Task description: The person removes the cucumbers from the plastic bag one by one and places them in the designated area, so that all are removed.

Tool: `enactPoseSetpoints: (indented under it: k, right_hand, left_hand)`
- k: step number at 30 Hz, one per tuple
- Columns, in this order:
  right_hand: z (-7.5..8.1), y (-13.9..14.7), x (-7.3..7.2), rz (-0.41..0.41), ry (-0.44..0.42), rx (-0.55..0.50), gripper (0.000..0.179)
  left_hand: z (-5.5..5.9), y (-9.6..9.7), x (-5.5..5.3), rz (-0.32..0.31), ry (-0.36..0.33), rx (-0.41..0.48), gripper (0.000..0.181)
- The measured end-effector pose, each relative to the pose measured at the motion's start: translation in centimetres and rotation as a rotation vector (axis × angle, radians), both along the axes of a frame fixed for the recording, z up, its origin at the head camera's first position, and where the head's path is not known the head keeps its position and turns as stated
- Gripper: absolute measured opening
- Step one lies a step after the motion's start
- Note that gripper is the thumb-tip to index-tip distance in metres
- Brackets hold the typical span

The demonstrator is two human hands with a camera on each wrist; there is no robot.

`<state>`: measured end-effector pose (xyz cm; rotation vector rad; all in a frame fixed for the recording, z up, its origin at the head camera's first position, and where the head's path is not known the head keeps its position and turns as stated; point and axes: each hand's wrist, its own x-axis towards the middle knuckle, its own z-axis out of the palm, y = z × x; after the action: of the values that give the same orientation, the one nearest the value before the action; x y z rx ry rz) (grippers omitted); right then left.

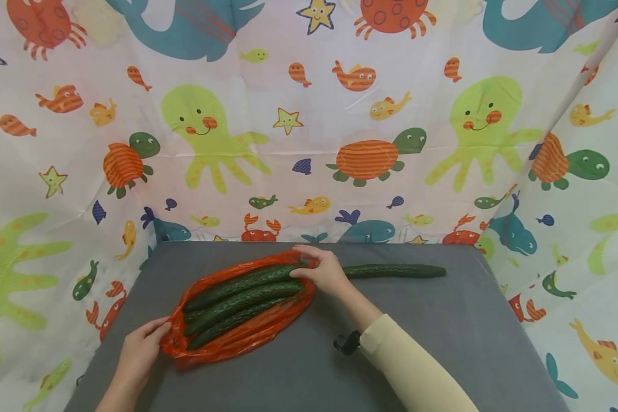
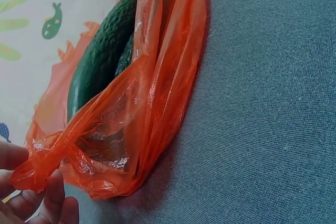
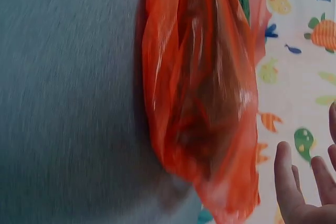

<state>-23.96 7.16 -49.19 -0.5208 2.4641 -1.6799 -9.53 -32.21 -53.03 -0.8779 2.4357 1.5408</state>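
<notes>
Seen from the head view, with 12 o'clock at the far edge, a thin, crinkled orange-red plastic bag (image 1: 247, 344) lies toward 9 to 10 o'clock on a dark grey cloth-covered table (image 1: 417, 337). Inside it, at least three long, dark green, bumpy cucumbers (image 1: 243, 309) lie side by side, exposed through the bag's gaping upper side. The bare left hand (image 1: 140, 349), at the bag's 8 o'clock end, pinches a twisted corner of the plastic between thumb and fingers. The right hand (image 1: 325, 272) is at the 2 o'clock end, over the cucumber tips and bag rim; its fingers look spread and unclenched, with nothing visibly gripped, though whether they touch the plastic I cannot tell. A single straight, dark green loose cucumber (image 1: 396, 270) lies outside the bag toward 3 o'clock of that hand, its near end hidden.

The thin film could tear if the left pinch pulls hard against the cucumbers' weight. Lifting by that corner alone might tip them out toward 2 o'clock, since nothing clearly restrains that end. A careless sweep of the right forearm could also roll the loose cucumber
</notes>
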Motion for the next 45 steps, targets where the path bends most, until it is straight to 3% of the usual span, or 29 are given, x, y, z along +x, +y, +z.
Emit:
enactPoseSetpoints:
  k: [6, 14, 23, 29, 38, 45]
  right_hand:
    - [-0.7, -3.2, 1.0, 0.075, 0.018, 0.058, 0.058]
    - [-2.3, -6.5, 1.8, 0.085, -0.013, 0.079, 0.055]
    - [-4.2, -7.8, 2.7, 0.097, -0.086, 0.138, 0.057]
    - [-5.1, -8.5, 2.9, 0.09, -0.035, 0.231, 0.053]
    - [-4.8, -11.2, 4.1, -0.043, 0.111, 0.567, 0.047]
    - [-4.8, -12.0, 4.2, -0.137, 0.103, 0.566, 0.043]
  left_hand:
    - [0.0, 0.0, 0.0, 0.001, 0.002, -0.013, 0.058]
    - [0.1, 0.3, -0.1, 0.003, 0.014, -0.008, 0.057]
    - [0.3, -0.1, -0.1, -0.029, -0.004, 0.021, 0.062]
    - [0.2, -0.4, -0.2, -0.012, -0.008, 0.024, 0.062]
    - [0.2, -0.7, 0.1, -0.022, -0.015, 0.021, 0.065]
    - [0.2, -1.0, 0.1, -0.019, -0.01, 0.028, 0.066]
